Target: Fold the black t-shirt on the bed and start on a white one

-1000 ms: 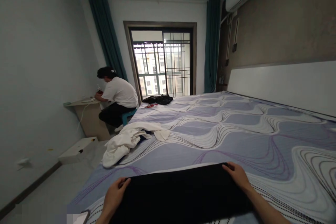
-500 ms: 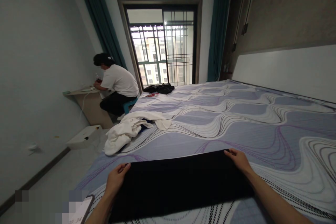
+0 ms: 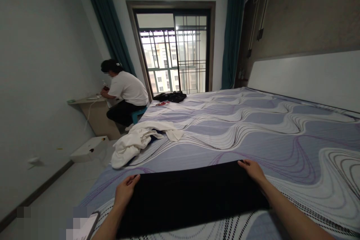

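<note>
A black piece of cloth (image 3: 188,198), folded into a long rectangle, lies on the patterned bedsheet (image 3: 208,150) in front of me. Its far left corner is pinched between the thumb and fingers of my left hand (image 3: 125,190). My right hand (image 3: 253,170) grips the far right corner the same way. The far edge runs fairly straight between both hands. What kind of garment or fabric it is, I cannot tell. Part of a phone (image 3: 91,225) shows beside my left forearm.
Crumpled white clothing (image 3: 135,140) lies on the bed's left side, with a dark bundle (image 3: 176,96) farther back. A person in a white shirt (image 3: 126,89) sits by a small desk (image 3: 95,114). A white box (image 3: 89,149) is on the floor.
The camera view has tilted up slightly. Both hands keep hold of the cloth's far corners, and the right one has shifted very slightly left.
</note>
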`<state>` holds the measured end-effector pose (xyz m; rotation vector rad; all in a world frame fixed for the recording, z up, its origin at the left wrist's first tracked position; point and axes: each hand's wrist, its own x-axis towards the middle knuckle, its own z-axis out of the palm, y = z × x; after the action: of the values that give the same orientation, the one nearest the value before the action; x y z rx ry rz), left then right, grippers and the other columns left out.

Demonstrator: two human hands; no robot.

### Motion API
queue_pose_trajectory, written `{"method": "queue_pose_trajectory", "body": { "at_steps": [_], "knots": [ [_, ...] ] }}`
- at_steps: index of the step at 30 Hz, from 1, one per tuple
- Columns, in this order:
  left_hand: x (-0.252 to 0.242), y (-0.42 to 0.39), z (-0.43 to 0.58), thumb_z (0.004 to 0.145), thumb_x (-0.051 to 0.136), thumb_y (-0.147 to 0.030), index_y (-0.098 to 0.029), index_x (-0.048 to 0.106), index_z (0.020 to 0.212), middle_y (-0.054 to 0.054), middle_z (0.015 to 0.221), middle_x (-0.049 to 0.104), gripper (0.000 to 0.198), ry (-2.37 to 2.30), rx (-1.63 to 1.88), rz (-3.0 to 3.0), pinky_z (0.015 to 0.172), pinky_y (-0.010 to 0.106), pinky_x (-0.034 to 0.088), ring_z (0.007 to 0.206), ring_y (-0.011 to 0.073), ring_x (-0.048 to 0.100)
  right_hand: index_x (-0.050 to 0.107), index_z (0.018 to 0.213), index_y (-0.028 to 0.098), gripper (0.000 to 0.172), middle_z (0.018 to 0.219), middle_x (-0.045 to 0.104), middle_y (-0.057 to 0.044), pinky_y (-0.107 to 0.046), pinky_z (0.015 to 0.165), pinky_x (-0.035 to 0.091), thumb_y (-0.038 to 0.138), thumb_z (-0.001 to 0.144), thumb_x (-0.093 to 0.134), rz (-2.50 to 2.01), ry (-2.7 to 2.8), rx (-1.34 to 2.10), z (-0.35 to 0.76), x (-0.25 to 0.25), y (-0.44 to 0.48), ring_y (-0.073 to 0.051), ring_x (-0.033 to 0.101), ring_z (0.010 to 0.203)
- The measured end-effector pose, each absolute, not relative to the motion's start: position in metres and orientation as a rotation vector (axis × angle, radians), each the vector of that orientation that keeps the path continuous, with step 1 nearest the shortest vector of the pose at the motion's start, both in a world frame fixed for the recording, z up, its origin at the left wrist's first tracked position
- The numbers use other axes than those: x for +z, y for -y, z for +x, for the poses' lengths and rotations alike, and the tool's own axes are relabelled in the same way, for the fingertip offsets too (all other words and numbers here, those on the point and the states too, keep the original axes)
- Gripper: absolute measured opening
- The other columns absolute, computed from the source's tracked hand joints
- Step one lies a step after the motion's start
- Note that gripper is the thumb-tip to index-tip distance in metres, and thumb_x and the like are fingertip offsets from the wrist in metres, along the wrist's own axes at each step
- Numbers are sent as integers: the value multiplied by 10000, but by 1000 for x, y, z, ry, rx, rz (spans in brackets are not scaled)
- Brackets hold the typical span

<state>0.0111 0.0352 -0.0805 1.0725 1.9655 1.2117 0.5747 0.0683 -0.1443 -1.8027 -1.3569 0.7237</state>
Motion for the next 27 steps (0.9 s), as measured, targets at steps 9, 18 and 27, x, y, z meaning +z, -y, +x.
{"method": "queue_pose_trajectory", "body": {
  "at_steps": [9, 18, 27],
  "knots": [
    [-57, -36, 11, 676, 640, -407, -133, 713, 925, 128, 907, 767, 378, -2110, 1163, 1202, 854, 454, 544, 900, 321, 705, 725, 887, 128, 364, 867, 743, -120, -339, 762, 492, 420, 788, 532, -1892, 1431, 636, 578, -111, -71, -269, 684, 836],
    [-92, 18, 164, 924, 386, -458, -296, 484, 1381, 35, 1500, 455, 494, -1696, 642, 2490, 1145, 533, 316, 1413, 275, 353, 323, 1494, 271, 643, 1570, 287, -35, -525, 1177, 64, 581, 931, 356, -1727, 2124, 228, 400, -106, 32, -293, 194, 1454],
    [-105, 19, 100, 927, 313, -489, -305, 322, 1467, 30, 1580, 291, 570, -2110, 277, 2384, 1163, 521, 254, 1460, 274, 242, 344, 1485, 242, 627, 1567, 293, -54, -554, 1163, 64, 557, 943, 322, -2011, 2005, 23, 460, -119, 18, -292, 219, 1443]
  ]
}}
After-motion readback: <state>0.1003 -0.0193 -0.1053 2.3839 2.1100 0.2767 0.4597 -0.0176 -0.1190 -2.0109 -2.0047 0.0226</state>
